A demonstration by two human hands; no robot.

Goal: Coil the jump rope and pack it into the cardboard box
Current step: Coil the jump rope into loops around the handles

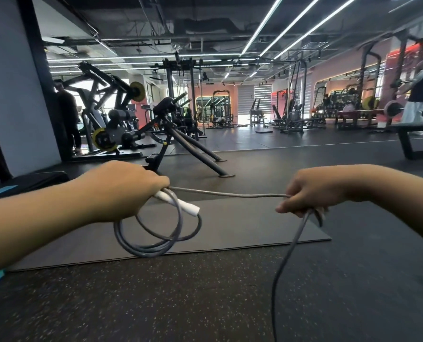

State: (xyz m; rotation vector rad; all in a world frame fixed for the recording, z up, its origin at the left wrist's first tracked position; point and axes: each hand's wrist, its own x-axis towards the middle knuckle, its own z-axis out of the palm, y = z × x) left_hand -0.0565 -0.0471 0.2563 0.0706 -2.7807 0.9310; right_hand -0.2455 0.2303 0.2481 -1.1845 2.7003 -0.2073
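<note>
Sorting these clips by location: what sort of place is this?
A commercial gym: plate-loaded machines, a loaded barbell on racks, rubber flooring.

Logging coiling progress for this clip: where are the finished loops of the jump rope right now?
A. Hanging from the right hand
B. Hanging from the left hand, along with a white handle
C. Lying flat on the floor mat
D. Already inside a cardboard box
B: the grey loops dangle below the left hand, which also holds the white handle, while the right hand only pinches the single strand running on toward the floor.
</note>
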